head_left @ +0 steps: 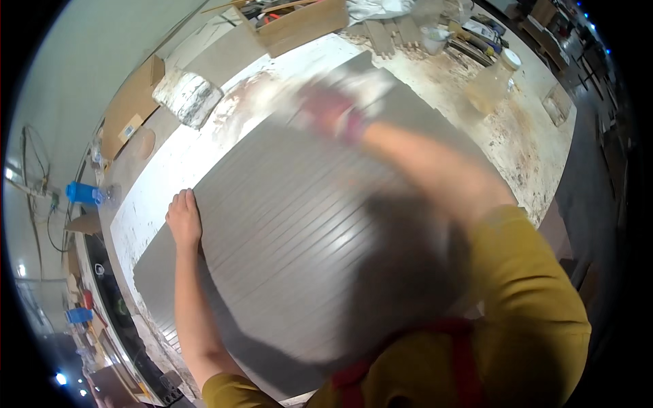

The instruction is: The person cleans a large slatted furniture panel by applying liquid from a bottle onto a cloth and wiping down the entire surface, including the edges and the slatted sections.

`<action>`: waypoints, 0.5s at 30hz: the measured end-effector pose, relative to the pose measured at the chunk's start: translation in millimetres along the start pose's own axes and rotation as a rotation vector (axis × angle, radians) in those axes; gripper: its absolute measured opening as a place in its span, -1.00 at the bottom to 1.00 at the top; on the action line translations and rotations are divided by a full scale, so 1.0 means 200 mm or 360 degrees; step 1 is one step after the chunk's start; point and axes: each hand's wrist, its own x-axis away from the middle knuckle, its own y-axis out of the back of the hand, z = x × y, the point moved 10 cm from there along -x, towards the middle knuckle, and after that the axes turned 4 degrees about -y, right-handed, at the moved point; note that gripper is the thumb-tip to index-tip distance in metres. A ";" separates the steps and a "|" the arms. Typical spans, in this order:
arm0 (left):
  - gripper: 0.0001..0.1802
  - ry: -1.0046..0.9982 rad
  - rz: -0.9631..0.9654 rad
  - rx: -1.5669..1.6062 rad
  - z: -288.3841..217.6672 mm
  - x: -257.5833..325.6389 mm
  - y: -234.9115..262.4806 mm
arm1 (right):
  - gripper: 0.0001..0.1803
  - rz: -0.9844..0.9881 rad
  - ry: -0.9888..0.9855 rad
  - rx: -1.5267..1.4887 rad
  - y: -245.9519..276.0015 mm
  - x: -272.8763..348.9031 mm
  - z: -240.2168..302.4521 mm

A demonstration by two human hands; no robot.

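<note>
A large grey-brown panel with thin parallel grooves lies tilted across the work table in front of me. My left hand is at its left edge, the bare fingers close together and closed on that edge. Over the panel's far end, my right hand is smeared by motion and wears a dark red glove. A whitish, blurred thing that looks like a cloth is in that hand; its outline cannot be made out. Beneath the panel's left side another grey piece sticks out.
White residue and brown stains mark the table. A whitish block stands far left, near a cardboard piece. Behind are a wooden tool box and a plastic cup. A jar of yellowish liquid and a small block sit right.
</note>
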 end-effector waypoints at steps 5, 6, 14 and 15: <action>-0.60 0.0001 0.0000 -0.0066 -0.17 -0.07 0.01 | -0.73 -0.0426 -0.0685 0.0465 0.33 0.01 -0.50; -0.60 -0.0003 -0.0027 -0.0094 -0.16 -0.07 0.01 | -0.72 -0.0036 -0.0597 0.0123 0.21 -0.08 -0.30; -0.59 -0.0056 -0.0060 0.0049 -0.02 -0.04 -0.02 | -0.64 -0.0058 0.0031 -0.0223 -0.11 -0.08 0.49; -0.59 -0.0050 -0.0052 0.0029 -0.04 -0.04 -0.01 | -0.70 -0.0277 -0.0070 -0.0174 0.07 -0.03 0.15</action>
